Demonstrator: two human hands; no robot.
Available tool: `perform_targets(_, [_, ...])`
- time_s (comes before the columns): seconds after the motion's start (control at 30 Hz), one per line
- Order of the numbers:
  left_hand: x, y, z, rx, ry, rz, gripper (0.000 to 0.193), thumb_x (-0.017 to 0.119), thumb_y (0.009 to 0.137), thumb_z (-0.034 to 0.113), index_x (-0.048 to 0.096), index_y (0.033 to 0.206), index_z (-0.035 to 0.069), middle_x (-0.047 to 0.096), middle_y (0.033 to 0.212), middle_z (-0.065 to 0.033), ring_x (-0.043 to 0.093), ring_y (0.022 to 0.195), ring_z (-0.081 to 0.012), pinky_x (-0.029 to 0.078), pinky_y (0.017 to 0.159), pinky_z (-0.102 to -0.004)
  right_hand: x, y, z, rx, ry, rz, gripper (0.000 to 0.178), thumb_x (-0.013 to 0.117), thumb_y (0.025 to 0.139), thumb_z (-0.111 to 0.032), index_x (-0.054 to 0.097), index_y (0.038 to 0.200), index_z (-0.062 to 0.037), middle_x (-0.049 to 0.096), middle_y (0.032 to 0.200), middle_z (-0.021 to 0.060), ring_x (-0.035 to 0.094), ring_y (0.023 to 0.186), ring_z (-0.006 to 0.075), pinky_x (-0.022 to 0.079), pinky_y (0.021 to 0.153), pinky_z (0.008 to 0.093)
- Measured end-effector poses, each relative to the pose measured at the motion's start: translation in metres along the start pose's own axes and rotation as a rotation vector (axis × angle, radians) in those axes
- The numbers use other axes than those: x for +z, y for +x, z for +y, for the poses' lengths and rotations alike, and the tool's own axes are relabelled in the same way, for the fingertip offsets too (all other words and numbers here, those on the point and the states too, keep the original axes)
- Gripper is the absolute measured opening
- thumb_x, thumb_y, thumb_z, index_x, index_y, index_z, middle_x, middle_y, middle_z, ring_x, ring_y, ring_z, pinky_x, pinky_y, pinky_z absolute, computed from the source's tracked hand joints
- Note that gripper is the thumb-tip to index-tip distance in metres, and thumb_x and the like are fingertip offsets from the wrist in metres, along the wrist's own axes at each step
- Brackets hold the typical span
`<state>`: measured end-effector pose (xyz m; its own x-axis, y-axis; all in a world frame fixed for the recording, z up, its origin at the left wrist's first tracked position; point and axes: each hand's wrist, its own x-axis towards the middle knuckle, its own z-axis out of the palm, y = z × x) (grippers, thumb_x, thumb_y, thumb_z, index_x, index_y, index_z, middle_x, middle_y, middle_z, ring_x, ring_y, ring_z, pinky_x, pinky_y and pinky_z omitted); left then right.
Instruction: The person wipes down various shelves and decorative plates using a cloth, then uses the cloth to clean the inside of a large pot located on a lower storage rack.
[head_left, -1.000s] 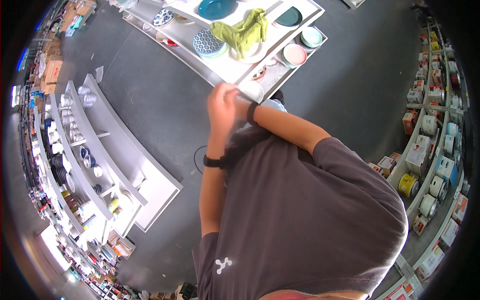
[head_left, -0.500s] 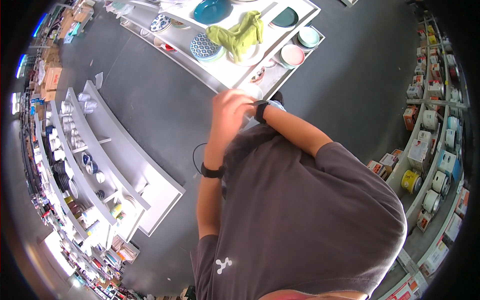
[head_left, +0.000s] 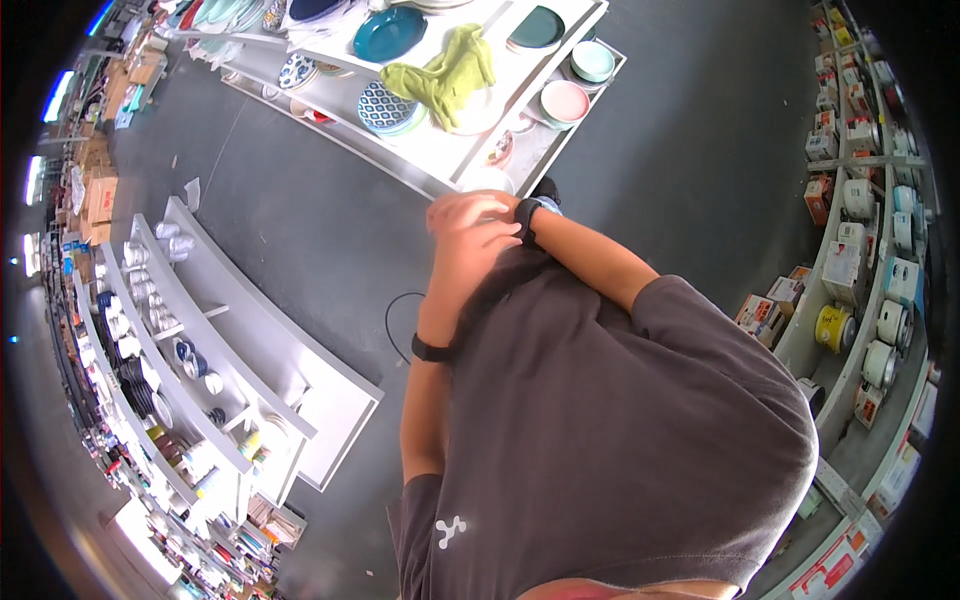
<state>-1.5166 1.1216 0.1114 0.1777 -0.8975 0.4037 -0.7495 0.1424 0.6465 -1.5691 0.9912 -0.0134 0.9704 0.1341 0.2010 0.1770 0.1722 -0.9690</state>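
In front of my chest, my left hand (head_left: 465,238) lies across my right hand (head_left: 507,202) near its wrist. The left fingers are spread and extended, slightly blurred, with nothing seen in them. Most of the right hand, its fingers included, is hidden beneath the left. A black wristband (head_left: 431,349) circles my left wrist, and another dark band (head_left: 527,218) sits on my right. Just beyond the hands is the corner of a white display shelf (head_left: 430,182). On it, a green cloth (head_left: 447,78) is draped over a white plate, beside a patterned blue plate (head_left: 388,106).
A teal oval dish (head_left: 390,35) and pink bowl (head_left: 565,101) stand on the shelf ahead. At left, white tiered shelving (head_left: 335,420) holds cups and bowls. Along the right runs a rack with boxes and a yellow pot (head_left: 833,328). A thin dark cord (head_left: 388,320) loops beside my left arm.
My left hand has shifted slightly down and right, its fingers now spread over the right hand near the wrist. The far shelf appears further left in view, and the left shelving slightly lower.
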Motion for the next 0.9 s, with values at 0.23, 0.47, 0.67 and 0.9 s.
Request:
perform_targets(0.23, [0.011,-0.004,0.006,-0.089,0.067,-0.025,0.038,0.081,0.068,0.024,0.068,0.102,0.012,0.06,0.111,-0.0027,0.054,0.106,-0.0248,0.039,0.091,-0.0403,-0.004,0.049,-0.041,0.487,0.548,0.387,0.025,0.055,0.093,-0.022,0.06,0.099,0.0014,0.066,0.093,0.0099,0.062,0.088,0.0182,0.049,0.083,0.0313])
perform_targets(0.47, [0.011,-0.009,0.021,-0.35,-0.106,-0.107,0.042,0.076,0.077,0.027,0.06,0.106,0.002,0.066,0.09,-0.0147,0.064,0.081,-0.033,0.048,0.072,-0.0385,-0.034,0.053,-0.042,-0.359,1.459,0.54,0.01,0.054,0.089,-0.012,0.052,0.087,-0.0029,0.057,0.084,0.0084,0.054,0.076,0.0191,0.046,0.074,0.0342])
perform_targets(0.67, [0.007,-0.011,0.033,-0.469,-0.305,-0.146,0.039,0.077,0.078,0.026,0.06,0.101,-0.002,0.068,0.093,-0.0174,0.066,0.087,-0.0284,0.05,0.078,-0.0352,-0.026,0.064,-0.049,-0.167,1.26,0.708,0.011,0.053,0.082,-0.015,0.054,0.079,-0.0044,0.058,0.08,0.0077,0.053,0.072,0.0171,0.045,0.07,0.0287])
perform_targets(0.9, [0.011,-0.025,0.021,-0.593,-0.434,-0.112,0.035,0.076,0.077,0.021,0.061,0.1,-0.001,0.068,0.087,-0.0126,0.066,0.081,-0.0155,0.05,0.073,-0.03,-0.007,0.07,-0.03,0.339,-0.126,0.744,0.012,0.054,0.083,-0.015,0.057,0.082,-0.0044,0.06,0.073,0.009,0.061,0.069,0.0231,0.048,0.06,0.0335])
